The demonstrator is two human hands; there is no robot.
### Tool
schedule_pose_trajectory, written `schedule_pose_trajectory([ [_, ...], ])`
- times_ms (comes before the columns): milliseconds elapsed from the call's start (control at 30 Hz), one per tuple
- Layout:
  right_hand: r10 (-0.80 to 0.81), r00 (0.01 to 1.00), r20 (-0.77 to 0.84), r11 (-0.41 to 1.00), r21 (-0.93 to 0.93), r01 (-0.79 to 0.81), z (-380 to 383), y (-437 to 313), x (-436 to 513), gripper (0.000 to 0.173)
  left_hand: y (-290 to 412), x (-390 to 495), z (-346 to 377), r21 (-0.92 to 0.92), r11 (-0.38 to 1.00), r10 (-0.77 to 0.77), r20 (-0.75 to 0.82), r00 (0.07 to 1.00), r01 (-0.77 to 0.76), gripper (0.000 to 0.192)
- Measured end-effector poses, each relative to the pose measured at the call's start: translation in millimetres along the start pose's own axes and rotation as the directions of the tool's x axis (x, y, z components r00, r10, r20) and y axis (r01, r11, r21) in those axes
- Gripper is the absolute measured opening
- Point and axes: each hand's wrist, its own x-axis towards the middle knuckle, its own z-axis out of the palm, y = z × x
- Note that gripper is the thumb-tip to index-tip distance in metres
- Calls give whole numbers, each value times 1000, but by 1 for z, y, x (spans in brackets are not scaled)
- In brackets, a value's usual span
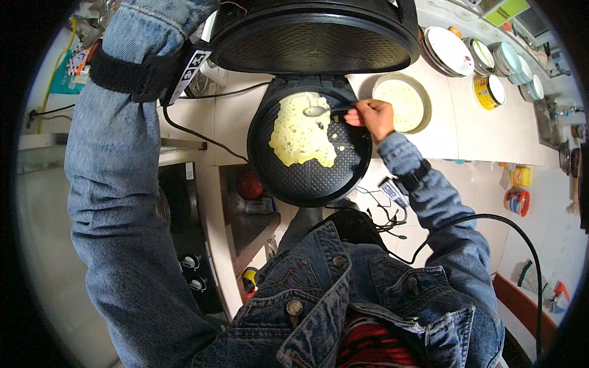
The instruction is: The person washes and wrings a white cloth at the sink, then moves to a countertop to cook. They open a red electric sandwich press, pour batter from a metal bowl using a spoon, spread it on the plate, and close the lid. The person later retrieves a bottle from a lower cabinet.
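Note:
My right hand (pixel 375 117) grips the dark handle of a spoon (pixel 316 111), whose bowl touches the pale yellow batter (pixel 299 133). Green flecks dot this batter, which is spread unevenly over the back and left of the black lower plate of an electric griddle (pixel 317 184). Bare textured surface shows at the plate's front and right, with a few small drops on it. The griddle's lid (pixel 317 43) stands raised behind. Just right of my hand is a round metal bowl (pixel 425 103) of similar batter. My left hand is out of view past the top edge; only its raised denim sleeve shows.
Stacked plates (pixel 448 50) and several bowls (pixel 506 57) line the back right of the counter, near a yellow tub (pixel 488 92). A black power cord (pixel 202 140) runs left of the griddle. A gas stove (pixel 184 230) stands at left; loose cables (pixel 391 223) hang below the counter.

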Motion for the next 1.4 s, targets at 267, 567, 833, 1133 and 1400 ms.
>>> schedule_pose_trajectory([
  [267,6,1000,15,991,-136,-4,-15,-3,-11,18,-3,-1,1,17,999,29,-25,999,-28,18],
  [567,-9,992,-124,994,-108,-4,-3,-1,5,17,-3,-1,-3,-61,998,-20,13,1000,21,17],
  [833,-55,997,-49,998,-15,54,-21,-4,7,19,-1,-8,-2,-27,999,41,-1,999,-41,18],
  [1133,32,998,-62,995,-93,-38,-29,-3,-17,20,-6,-3,-5,-48,999,5,12,1000,-4,16],
  [1400,-158,987,-2,986,-48,158,23,5,25,20,-3,1,-3,-17,999,38,5,999,-38,17],
])
